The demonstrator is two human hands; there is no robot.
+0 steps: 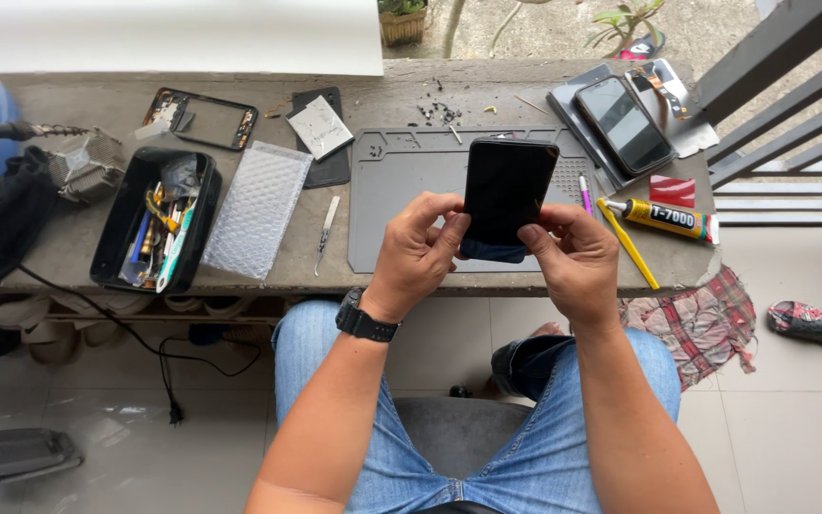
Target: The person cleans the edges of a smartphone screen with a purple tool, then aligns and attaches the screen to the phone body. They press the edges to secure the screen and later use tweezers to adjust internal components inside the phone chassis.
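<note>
Phone (pixel 509 188): thin, stiff, glossy, likely slippery and fragile; grip by side edges.
Hands: left hand (pixel 419 249) and right hand (pixel 568 257) both pinch its lower end, above the counter's (pixel 68 249) front edge.

A long grey concrete bench (pixel 68 249) carries everything. A grey work mat (pixel 411 181) lies at its middle, with small dark screws (pixel 440 111) scattered just behind it. To the left lie metal tweezers (pixel 326 233), a bubble-wrap pouch (pixel 259 207), and a black tray (pixel 107 257) full of tools. Behind these rest a phone frame (pixel 200 118) and a dark back cover (pixel 333 169). On the right lie a yellow stick (pixel 628 244), a glue tube (pixel 663 220), a red card (pixel 673 190) and a grey plate (pixel 573 112) bearing a phone (pixel 623 124)
</note>
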